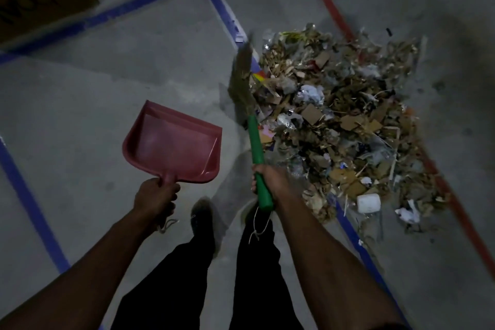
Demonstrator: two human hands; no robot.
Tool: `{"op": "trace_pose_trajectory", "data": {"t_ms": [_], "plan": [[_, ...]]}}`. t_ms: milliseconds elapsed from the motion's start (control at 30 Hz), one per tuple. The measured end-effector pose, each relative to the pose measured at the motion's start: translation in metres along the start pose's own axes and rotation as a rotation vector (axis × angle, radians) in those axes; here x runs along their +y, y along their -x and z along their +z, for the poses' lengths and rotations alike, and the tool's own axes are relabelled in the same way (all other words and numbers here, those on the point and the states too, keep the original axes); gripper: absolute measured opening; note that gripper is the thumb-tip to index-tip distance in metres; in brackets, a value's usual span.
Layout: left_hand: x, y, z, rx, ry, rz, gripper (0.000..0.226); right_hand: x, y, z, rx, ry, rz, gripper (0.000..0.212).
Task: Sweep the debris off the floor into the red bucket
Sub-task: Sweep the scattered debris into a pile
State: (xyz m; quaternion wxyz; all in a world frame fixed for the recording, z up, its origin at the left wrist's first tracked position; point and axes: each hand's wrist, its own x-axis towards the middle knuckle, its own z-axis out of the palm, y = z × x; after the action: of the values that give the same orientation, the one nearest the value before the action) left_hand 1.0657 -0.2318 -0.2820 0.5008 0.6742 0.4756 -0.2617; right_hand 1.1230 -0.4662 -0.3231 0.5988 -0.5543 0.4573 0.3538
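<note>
Left hand (156, 195) grips the empty dustpan (174, 142); right hand (270, 178) grips the broom (255, 142), bristles at the debris (340, 120) just beyond it. Loading seems about to start; bucket unseen.

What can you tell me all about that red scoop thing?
The dustpan looks like pinkish-red plastic, with a wide flat tray, raised side walls and a short handle. It looks empty, with its open mouth away from the person. The left hand grips its handle. It is left of the broom, apart from the debris pile.
</note>
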Motion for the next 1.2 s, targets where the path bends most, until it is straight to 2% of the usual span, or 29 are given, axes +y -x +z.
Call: {"op": "trace_pose_trajectory", "data": {"t_ms": [133,333,600,700,967,1200], "plan": [[0.023,-0.009,0.035,0.012,-0.001,-0.005,0.012,-0.042,-0.030,-0.039,0.055,-0.123,-0.025,0.022],[0.062,-0.012,0.095,0.008,-0.056,0.009,0.013,-0.087,-0.060,-0.090,0.055,-0.296,-0.015,0.009],[0.097,-0.003,0.141,0.002,-0.129,0.029,0.012,-0.120,-0.067,-0.133,0.040,-0.701,0.012,0.012],[0.101,-0.002,0.150,-0.004,-0.118,0.051,0.013,-0.121,-0.067,-0.150,0.056,-0.764,0.012,0.011],[0.105,-0.004,0.153,-0.024,-0.133,0.108,0.016,-0.104,-0.065,-0.195,0.199,-0.745,-0.010,0.016],[0.093,-0.003,0.136,-0.063,-0.168,0.132,0.013,-0.077,-0.041,-0.199,0.264,-0.857,-0.028,0.009]]}}
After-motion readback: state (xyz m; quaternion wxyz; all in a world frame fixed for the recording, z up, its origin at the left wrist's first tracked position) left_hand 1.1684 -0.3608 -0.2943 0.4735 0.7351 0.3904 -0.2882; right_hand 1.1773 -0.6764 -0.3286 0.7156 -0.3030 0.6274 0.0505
